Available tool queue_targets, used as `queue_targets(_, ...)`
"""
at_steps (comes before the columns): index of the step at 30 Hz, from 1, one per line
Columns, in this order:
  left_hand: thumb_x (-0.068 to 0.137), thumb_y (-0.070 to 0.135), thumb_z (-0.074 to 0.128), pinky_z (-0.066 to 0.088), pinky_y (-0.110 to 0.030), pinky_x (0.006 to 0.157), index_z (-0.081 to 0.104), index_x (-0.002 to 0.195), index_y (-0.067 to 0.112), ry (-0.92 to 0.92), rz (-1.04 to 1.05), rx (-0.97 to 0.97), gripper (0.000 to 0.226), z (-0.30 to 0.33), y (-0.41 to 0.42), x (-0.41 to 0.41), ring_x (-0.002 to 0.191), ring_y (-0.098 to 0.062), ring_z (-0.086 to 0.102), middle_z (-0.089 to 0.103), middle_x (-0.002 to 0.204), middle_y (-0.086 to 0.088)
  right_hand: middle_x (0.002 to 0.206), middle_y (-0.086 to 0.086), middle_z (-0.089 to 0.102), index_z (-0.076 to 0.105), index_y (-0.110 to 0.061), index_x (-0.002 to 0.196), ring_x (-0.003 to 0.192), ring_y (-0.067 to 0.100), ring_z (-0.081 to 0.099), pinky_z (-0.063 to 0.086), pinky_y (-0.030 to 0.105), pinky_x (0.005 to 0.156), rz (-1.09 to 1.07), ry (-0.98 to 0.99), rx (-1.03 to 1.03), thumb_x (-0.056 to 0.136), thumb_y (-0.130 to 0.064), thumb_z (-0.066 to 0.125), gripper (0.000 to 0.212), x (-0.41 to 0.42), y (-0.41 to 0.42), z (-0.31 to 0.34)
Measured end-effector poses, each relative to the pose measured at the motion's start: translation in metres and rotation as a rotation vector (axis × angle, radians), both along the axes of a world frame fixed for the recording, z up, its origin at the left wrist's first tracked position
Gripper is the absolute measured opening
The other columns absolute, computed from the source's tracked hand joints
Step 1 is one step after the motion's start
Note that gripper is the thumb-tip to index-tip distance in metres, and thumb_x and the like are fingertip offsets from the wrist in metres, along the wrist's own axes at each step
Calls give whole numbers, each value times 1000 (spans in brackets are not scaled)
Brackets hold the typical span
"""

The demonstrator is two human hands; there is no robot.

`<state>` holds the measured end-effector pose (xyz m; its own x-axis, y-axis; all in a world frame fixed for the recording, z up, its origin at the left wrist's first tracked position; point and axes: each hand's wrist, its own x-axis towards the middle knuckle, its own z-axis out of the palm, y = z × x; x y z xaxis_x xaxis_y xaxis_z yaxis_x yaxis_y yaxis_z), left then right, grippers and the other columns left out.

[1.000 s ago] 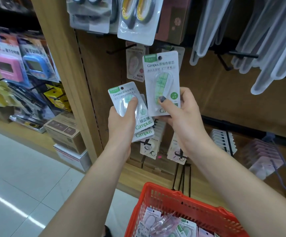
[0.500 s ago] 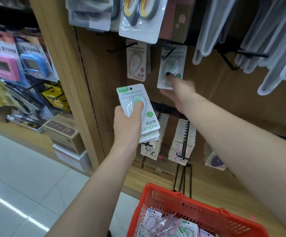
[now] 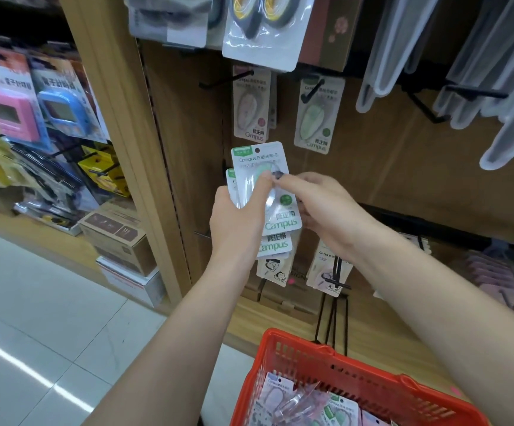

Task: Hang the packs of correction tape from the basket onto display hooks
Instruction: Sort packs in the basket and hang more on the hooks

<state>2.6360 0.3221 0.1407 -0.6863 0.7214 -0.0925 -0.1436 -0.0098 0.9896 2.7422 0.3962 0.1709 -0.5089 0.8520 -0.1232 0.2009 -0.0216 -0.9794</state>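
A person stands facing a wooden store display panel (image 3: 188, 124) fitted with black display hooks (image 3: 218, 81). The left hand (image 3: 237, 222) grips a small fanned stack of Campus correction tape packs (image 3: 275, 219), thumb pressed across the clear blister of the front pack, fingers curled behind. The right hand (image 3: 320, 207) reaches in from the right and pinches the front pack's right edge, fingertip just beside the left thumb. Above the hands, two packs already hang on neighbouring hooks: a pinkish pack (image 3: 252, 106) to the left and a green pack (image 3: 316, 118) to its right. Below, more carded packs (image 3: 326, 272) hang on lower hooks. At the bottom of the view sits a red plastic basket (image 3: 357, 373) holding more correction tape packs in a loose heap. To the left, another shelf bay carries pink and blue digital timers (image 3: 34, 109) and cardboard boxes (image 3: 117, 238) stacked by the pale tiled floor.
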Motion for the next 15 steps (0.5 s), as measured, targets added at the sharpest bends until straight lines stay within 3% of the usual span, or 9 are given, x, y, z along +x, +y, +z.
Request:
queue_targets(5,101,70,33,67,-42,72,63,119,24,-5,-35,-50,58,1,-3,-1,82,-16,79,77,103,1,111,20,76,65,-5,109,105,40,73,57,57,94,-38,20,67,92,-34,76,35,0,-8,2)
queue_targets(7,103,65,34,64,-30,66,63,119,22,10,-32,-48,54,1,-3,-3,81,-15,77,76,103,0,110,19,75,65,-11,104,106,40,73,57,59,95,-76,46,83,92,-35,75,29,5,-11,0)
queue_targets(9,105,50,44,58,-22,58,60,114,18,38,-4,-25,37,-1,-4,-6,81,-17,73,69,102,-2,107,12,78,63,-12,106,101,32,76,59,56,94,-118,106,95,99,-27,70,19,14,-15,1)
queue_targets(12,102,35,51,63,-34,61,59,116,16,22,-1,-4,25,-2,-7,-11,88,-23,73,65,106,-3,106,5,80,59,-10,112,98,20,78,62,49,90,-146,164,223,103,-18,64,14,29,-27,9)
queue_targets(15,104,35,53,66,-43,63,57,115,21,18,16,3,19,0,-11,-13,91,-22,75,66,110,-2,109,7,78,56,-8,111,98,18,77,65,40,84,-146,220,348,103,-12,62,10,35,-36,16)
